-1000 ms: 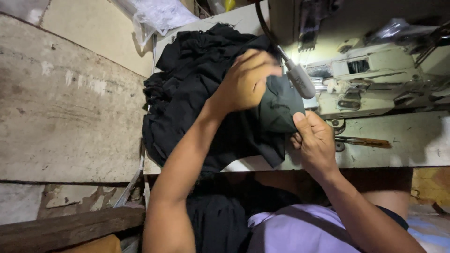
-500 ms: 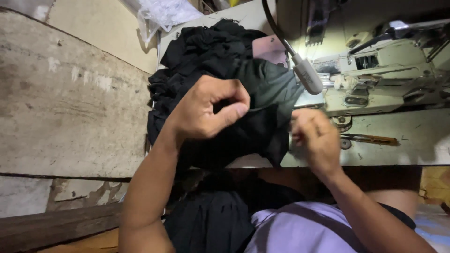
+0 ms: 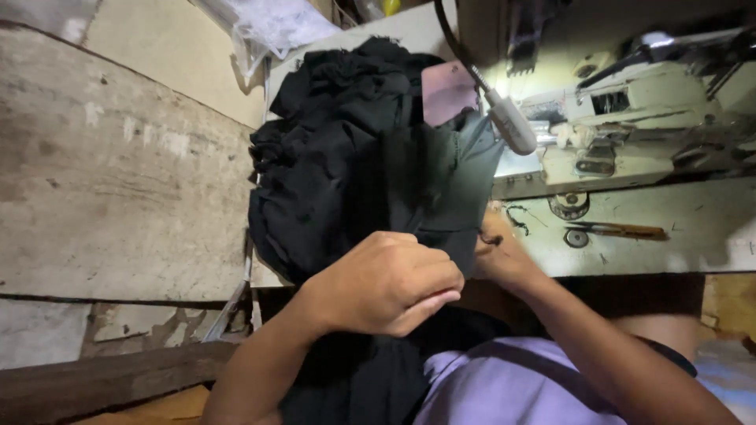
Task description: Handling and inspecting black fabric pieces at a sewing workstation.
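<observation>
The person wears a lilac short-sleeved top (image 3: 504, 386), its fabric smooth, with a darker band crossing the chest just below the left hand (image 3: 390, 283). Both forearms are bare, without watch or bracelet. The right hand (image 3: 500, 256), beside the left hand, shows no rings.

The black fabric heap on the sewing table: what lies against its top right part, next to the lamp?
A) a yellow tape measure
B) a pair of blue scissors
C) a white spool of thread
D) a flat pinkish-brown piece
D: a flat pinkish-brown piece rests on the upper right of the black fabric heap, beside the white lamp head on its bendable neck.
</observation>
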